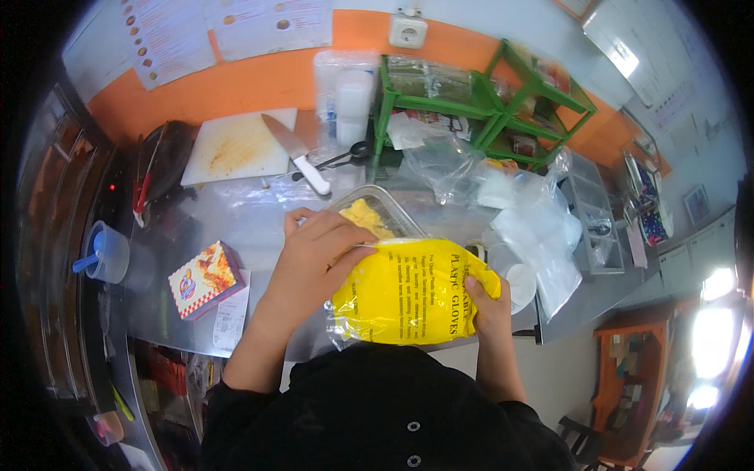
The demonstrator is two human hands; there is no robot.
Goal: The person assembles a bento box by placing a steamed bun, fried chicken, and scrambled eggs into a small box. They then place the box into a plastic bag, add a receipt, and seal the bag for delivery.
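Observation:
A flat yellow packet of plastic gloves (400, 298) is held up in front of my body, above the counter's near edge. My right hand (488, 306) grips its right edge, the thumb lying across the front. At the upper left edge of the packet, my left hand (326, 243) is closed with its fingers curled over the rim. Whether those fingers reach inside the packet is hidden. Just beyond my left hand is a clear-looking rectangular container (400, 210) with crumpled yellow stuff (363, 216) in it, partly covered by the packet.
A cutting board (224, 149) and a white-handled knife (294, 149) lie at the back left. Nearer are a small printed box (206, 281), a receipt (232, 318) and a measuring jug (108, 255). A green rack (440, 102), plastic bags (542, 235) and a divided tray (589, 204) stand right.

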